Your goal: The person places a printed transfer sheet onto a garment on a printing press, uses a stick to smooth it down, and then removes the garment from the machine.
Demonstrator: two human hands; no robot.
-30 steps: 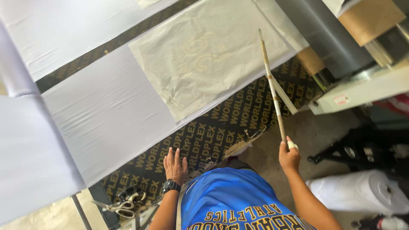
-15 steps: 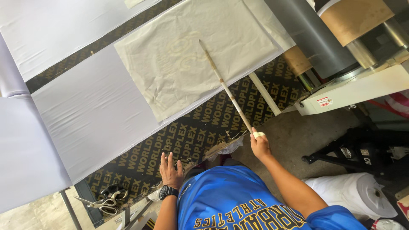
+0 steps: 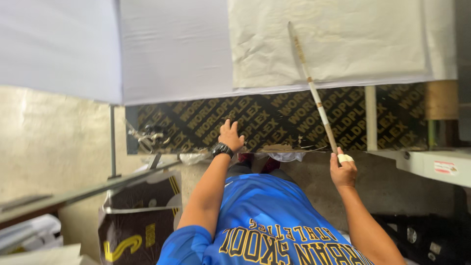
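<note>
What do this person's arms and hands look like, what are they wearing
Both arms are bare below short blue sleeves of a sports shirt with yellow lettering. The left hand has a black wristwatch at the wrist. The right hand wears no watch; white tape is wrapped around one finger.

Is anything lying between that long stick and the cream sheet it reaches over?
Nothing visible. The right hand grips the stick at its near end, and the far end already lies over the cream sheet. The left hand rests flat on the dark board, well to the side of the stick.
</note>
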